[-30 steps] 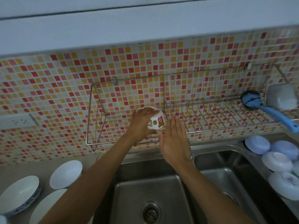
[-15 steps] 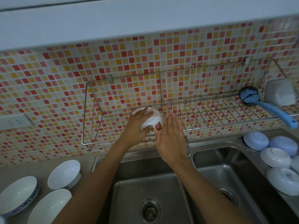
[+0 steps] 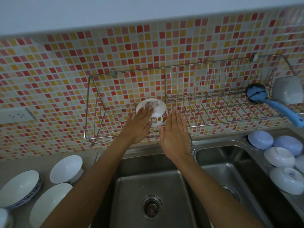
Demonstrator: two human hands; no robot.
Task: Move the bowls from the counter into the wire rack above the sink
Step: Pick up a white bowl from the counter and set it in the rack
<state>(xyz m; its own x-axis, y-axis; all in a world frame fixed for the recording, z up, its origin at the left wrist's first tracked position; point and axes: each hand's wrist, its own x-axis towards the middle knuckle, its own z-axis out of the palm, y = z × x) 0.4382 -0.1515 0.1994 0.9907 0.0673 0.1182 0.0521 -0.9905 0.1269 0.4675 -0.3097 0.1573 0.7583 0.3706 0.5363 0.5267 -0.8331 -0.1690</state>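
A small white bowl with cartoon animals (image 3: 156,111) sits upside down in the left section of the wire rack (image 3: 102,122) on the tiled wall. My left hand (image 3: 139,124) lies flat against the bowl's left side, fingers straight. My right hand (image 3: 175,135) hovers just right of the bowl, fingers spread, holding nothing. Three white bowls (image 3: 65,168) stand on the counter at the lower left. Several pale blue and white bowls (image 3: 279,157) lie upside down on the counter at the right.
A double steel sink (image 3: 151,195) lies below the rack. A blue dish brush (image 3: 269,102) and a white cup (image 3: 287,89) sit in the rack's right end. A wall socket (image 3: 16,115) is at the left. A tap (image 3: 191,145) is behind my right hand.
My left hand turned the cartoon bowl over and set it upside down in the rack, then opened flat against it. My right hand stayed beside it.
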